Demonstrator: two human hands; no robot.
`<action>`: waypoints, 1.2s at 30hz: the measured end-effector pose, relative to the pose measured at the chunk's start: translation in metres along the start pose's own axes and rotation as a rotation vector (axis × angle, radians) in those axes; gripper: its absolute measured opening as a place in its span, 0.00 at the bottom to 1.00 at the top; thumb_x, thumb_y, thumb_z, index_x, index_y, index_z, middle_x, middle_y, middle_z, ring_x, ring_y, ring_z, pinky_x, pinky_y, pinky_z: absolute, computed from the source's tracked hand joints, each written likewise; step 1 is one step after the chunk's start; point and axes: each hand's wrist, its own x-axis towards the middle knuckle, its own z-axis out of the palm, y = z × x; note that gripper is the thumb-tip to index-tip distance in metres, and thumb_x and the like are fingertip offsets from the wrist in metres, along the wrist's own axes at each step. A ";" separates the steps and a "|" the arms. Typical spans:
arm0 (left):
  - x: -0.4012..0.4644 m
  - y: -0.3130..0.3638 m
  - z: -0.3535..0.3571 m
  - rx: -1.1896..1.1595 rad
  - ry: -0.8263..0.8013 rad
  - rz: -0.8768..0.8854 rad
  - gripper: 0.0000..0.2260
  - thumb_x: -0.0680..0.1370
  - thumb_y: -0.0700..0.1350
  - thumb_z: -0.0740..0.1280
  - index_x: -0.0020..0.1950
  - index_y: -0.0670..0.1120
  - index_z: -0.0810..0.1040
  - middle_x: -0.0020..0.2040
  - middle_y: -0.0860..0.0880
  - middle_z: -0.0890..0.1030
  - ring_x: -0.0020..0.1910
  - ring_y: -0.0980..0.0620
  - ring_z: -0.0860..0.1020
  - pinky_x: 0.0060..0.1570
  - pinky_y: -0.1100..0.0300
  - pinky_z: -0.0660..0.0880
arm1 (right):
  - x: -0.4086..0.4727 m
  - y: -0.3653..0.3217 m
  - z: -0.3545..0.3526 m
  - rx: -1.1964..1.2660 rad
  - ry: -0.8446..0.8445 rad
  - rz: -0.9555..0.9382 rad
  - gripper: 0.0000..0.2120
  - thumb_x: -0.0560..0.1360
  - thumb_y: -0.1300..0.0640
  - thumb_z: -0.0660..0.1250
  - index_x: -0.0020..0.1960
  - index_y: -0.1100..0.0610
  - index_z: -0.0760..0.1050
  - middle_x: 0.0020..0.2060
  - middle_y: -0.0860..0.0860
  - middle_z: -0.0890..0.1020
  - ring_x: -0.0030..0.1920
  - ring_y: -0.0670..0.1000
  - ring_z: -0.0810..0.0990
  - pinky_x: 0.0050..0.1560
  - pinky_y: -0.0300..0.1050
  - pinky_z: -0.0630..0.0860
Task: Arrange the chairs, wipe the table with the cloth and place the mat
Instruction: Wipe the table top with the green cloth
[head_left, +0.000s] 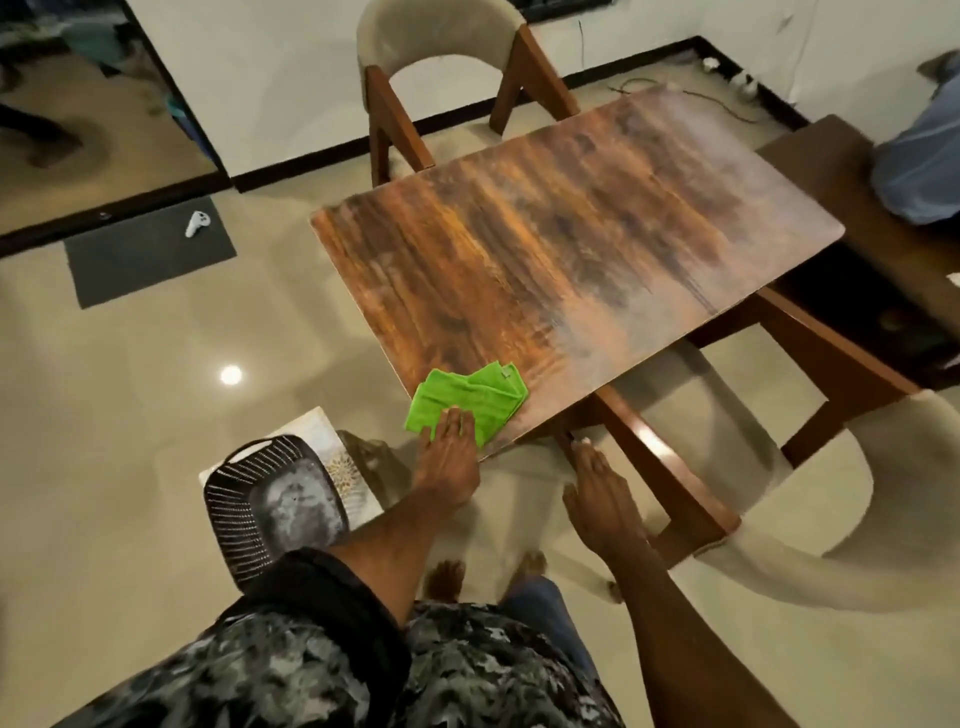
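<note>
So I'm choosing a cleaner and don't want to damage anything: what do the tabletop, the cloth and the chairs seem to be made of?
Tabletop: looks like wood or a wood-grain laminate, with dark streaked grain and a glossy sheen; which one, I cannot tell. Cloth: bright green, soft and folded with a fuzzy nap, likely microfibre. Chairs: reddish-brown wooden frames with beige padded backs, probably fabric.

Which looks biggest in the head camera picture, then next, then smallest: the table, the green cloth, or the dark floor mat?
1. Table, by far the biggest.
2. Floor mat, though it lies farther away, so it may really be larger than it looks.
3. Cloth.
</note>
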 end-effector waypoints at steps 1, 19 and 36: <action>0.005 -0.005 0.004 -0.008 -0.011 -0.041 0.34 0.86 0.44 0.57 0.89 0.41 0.45 0.89 0.41 0.48 0.89 0.43 0.47 0.85 0.42 0.50 | 0.014 0.001 -0.004 -0.012 -0.026 -0.023 0.32 0.88 0.56 0.55 0.88 0.61 0.46 0.87 0.59 0.50 0.88 0.55 0.51 0.85 0.47 0.51; 0.117 0.009 0.071 -0.270 0.131 -0.528 0.31 0.90 0.50 0.49 0.88 0.43 0.38 0.88 0.44 0.37 0.88 0.47 0.38 0.87 0.44 0.47 | 0.267 -0.062 0.078 -0.169 -0.160 -0.821 0.31 0.88 0.45 0.45 0.89 0.51 0.45 0.88 0.50 0.45 0.88 0.51 0.43 0.87 0.56 0.46; 0.134 0.043 0.128 -0.160 0.381 -0.548 0.27 0.88 0.48 0.51 0.88 0.46 0.59 0.87 0.46 0.61 0.85 0.46 0.63 0.82 0.45 0.57 | 0.250 -0.024 0.122 -0.145 0.112 -0.669 0.27 0.89 0.48 0.49 0.87 0.49 0.57 0.86 0.47 0.59 0.85 0.51 0.60 0.79 0.54 0.63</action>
